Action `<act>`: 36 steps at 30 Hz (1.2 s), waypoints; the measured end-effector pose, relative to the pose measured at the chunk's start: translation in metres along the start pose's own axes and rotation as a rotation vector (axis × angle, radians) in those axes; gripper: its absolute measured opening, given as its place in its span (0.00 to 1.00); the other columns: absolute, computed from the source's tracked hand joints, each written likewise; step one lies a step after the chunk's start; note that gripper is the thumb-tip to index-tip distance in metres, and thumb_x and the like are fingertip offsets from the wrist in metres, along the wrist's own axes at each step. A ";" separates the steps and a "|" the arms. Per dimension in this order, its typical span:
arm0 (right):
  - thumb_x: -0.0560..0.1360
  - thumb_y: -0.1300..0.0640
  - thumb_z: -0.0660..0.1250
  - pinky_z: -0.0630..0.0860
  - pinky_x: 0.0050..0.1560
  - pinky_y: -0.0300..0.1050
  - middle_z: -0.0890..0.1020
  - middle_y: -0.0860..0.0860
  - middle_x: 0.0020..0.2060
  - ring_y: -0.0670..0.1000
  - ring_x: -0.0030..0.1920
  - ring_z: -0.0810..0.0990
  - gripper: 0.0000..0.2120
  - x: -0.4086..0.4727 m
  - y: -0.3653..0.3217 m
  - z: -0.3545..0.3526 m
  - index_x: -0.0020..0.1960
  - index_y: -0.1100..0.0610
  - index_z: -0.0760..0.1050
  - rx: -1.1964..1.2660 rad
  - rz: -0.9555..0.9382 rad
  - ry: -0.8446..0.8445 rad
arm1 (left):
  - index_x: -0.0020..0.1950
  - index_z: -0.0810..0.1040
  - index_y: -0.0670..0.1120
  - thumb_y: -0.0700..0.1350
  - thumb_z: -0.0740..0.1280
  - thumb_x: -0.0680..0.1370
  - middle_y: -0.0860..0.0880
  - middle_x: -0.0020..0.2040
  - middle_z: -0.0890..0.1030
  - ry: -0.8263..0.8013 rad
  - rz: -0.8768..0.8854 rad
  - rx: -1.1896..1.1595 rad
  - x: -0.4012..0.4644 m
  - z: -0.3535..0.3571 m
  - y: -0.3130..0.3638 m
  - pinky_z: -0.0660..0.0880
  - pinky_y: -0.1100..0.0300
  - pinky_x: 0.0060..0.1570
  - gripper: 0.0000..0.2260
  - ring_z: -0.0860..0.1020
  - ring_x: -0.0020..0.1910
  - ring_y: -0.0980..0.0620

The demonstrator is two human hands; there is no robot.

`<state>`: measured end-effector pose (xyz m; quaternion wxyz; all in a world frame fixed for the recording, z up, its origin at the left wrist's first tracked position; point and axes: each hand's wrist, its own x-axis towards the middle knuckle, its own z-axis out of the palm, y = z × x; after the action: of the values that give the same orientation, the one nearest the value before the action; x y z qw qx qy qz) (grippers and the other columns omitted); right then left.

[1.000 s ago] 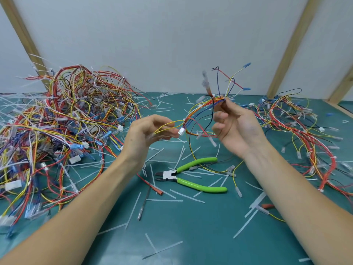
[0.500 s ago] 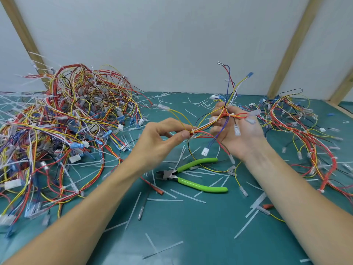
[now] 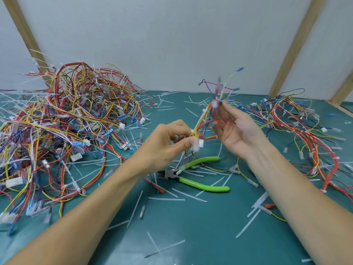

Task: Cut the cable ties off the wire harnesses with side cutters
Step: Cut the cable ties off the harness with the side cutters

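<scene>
I hold a small wire harness (image 3: 205,119) of red, yellow, blue and white wires above the green mat. My left hand (image 3: 168,144) pinches its lower end near a white connector (image 3: 198,145). My right hand (image 3: 235,129) is palm up with the fingertips on the upper part of the bundle; loose wire ends with blue terminals (image 3: 239,69) stick up above it. The green-handled side cutters (image 3: 193,175) lie on the mat below my hands, untouched. Whether a cable tie is on this harness is blurred.
A big tangle of harnesses (image 3: 63,134) covers the left of the green mat (image 3: 191,236). A smaller pile (image 3: 303,134) lies on the right. Cut white cable ties (image 3: 137,207) are scattered over the mat. A white wall with wooden battens stands behind.
My hands have turned the harness from a loose loop into a more upright bundle. My left hand moved right toward the white connector, and my right hand opened out.
</scene>
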<state>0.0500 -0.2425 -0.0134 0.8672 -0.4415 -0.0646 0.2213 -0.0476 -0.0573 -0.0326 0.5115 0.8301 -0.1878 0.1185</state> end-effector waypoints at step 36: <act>0.77 0.51 0.69 0.83 0.46 0.48 0.77 0.47 0.33 0.47 0.36 0.79 0.07 0.001 -0.017 -0.029 0.42 0.53 0.77 -0.442 0.126 -0.145 | 0.48 0.75 0.52 0.45 0.58 0.86 0.50 0.46 0.82 1.001 0.015 -0.124 0.008 -0.034 -0.026 0.81 0.53 0.51 0.10 0.81 0.45 0.53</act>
<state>0.0656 -0.2722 -0.0173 0.7271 -0.6065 -0.1458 0.2866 -0.0289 -0.0182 -0.0349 0.5864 0.6382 0.0678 0.4942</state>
